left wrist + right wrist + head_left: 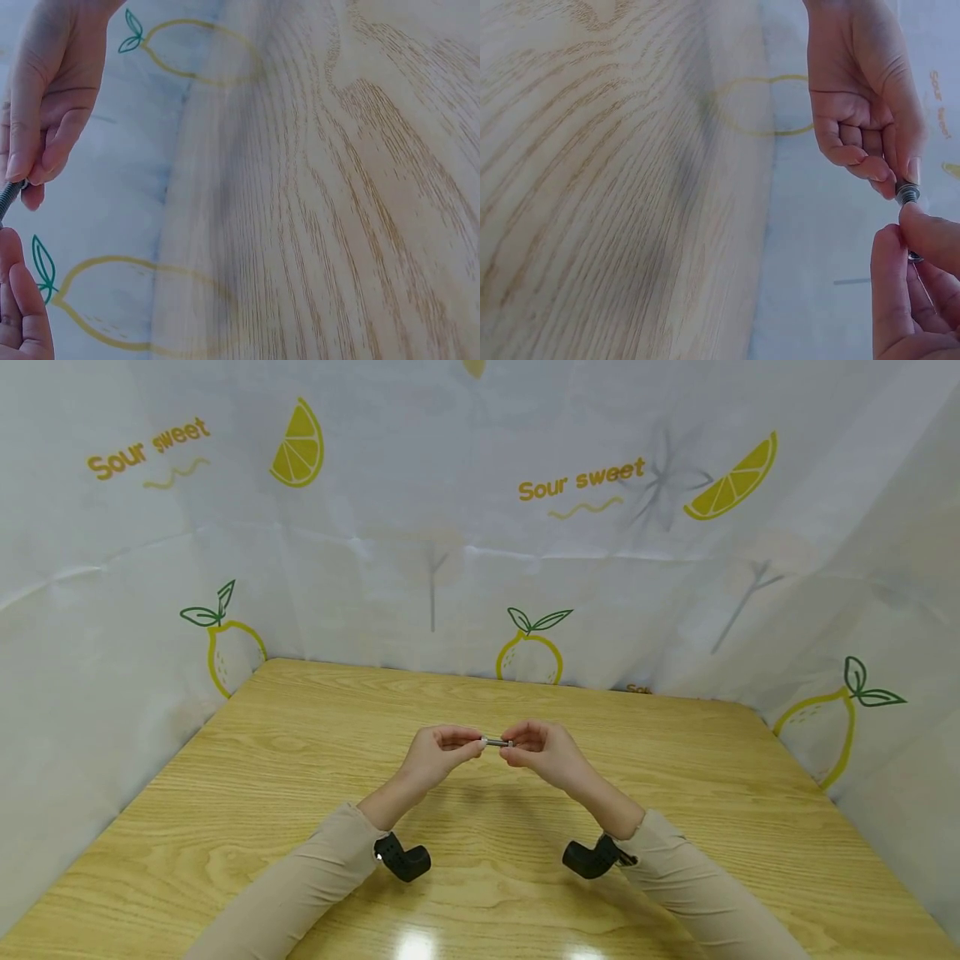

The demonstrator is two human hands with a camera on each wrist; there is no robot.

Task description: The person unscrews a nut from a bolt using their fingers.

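Note:
My left hand (438,752) and right hand (547,752) meet over the table, each pinching one end of a small metal bolt (497,742) between thumb and fingers. The bolt lies almost level from hand to hand. In the right wrist view, a wider ringed part of the bolt (907,193) shows at the left fingertips, and the right thumb and fingers cover much of the rest. Its threaded shaft (9,196) appears at the edge of the left wrist view, with a small ring by the right fingertips. Both ends are partly hidden by fingers.
A wood-grain table (300,827) spreads beneath both hands. White cloth (375,585) printed with lemons stands round its back and sides. Each wrist wears a black camera mount, the left mount (405,860) and the right mount (588,860), both above the tabletop.

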